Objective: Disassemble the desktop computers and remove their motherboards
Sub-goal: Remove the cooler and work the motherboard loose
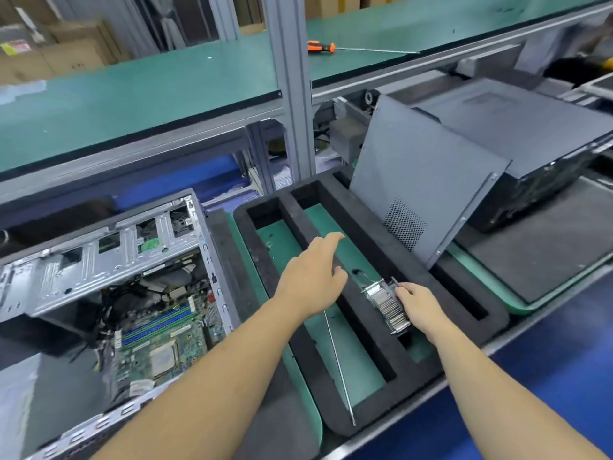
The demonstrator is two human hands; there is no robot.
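An open desktop case (99,260) lies at the left, its green motherboard (159,343) exposed with the CPU socket bare. My right hand (419,310) grips a silver finned heatsink (386,303) low over the right slot of a black foam tray (371,330). My left hand (311,277) hovers over the tray's middle slot with fingers stretched forward. A long screwdriver shaft (338,363) runs out from under that hand to the tray's near rim. Its handle is hidden beneath the hand.
A grey side panel (424,180) leans against a second, closed computer case (530,144) at the right. An orange-handled screwdriver (320,47) lies on the green upper shelf (132,104). An upright frame post (292,94) stands behind the tray.
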